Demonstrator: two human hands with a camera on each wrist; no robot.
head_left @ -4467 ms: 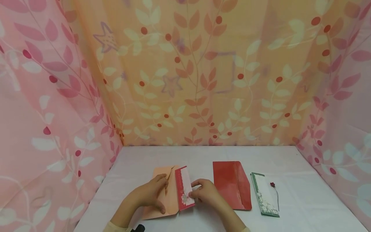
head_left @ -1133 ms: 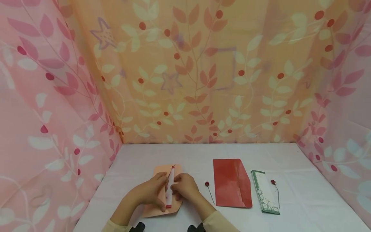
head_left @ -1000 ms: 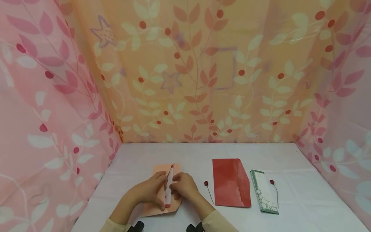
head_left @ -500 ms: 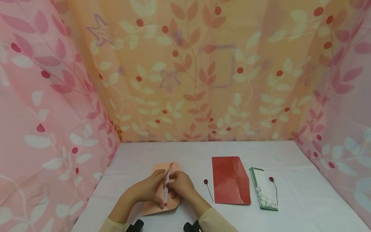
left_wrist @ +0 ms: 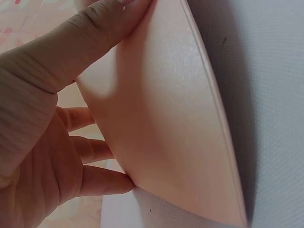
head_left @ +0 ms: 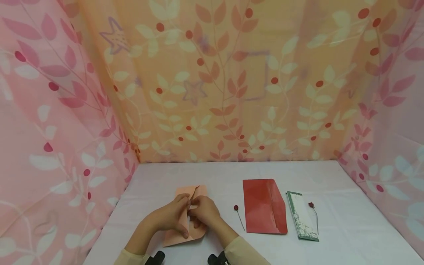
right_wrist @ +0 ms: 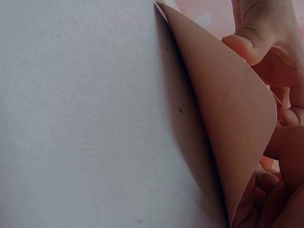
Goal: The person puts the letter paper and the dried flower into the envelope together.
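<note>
A peach envelope [head_left: 201, 191] lies on the left part of the table, its flap side toward the right. My left hand [head_left: 167, 218] grips the pocket, thumb and fingers spread along its mouth; in the left wrist view the thumb [left_wrist: 90, 33] lies over the bowed paper [left_wrist: 166, 118]. My right hand [head_left: 206, 210] has its curled fingers at the mouth, pinching the outer edge of a pink-and-white card [head_left: 189, 219]. Only a thin sliver of that card shows; the rest is hidden inside the envelope. In the right wrist view the envelope's flap [right_wrist: 228, 104] tilts up off the cloth.
To the right lie a small dried red rose [head_left: 236, 208] on a stem, a red envelope [head_left: 258, 206], a green-and-white floral card [head_left: 299, 217] and a second rose [head_left: 311, 205]. Leaf-patterned curtains [head_left: 212, 92] enclose the white table [head_left: 281, 171].
The card has moved left from beside the peach envelope into its pocket, carried by my right hand. The rose left of the red envelope is now uncovered. My left hand has stayed on the envelope.
</note>
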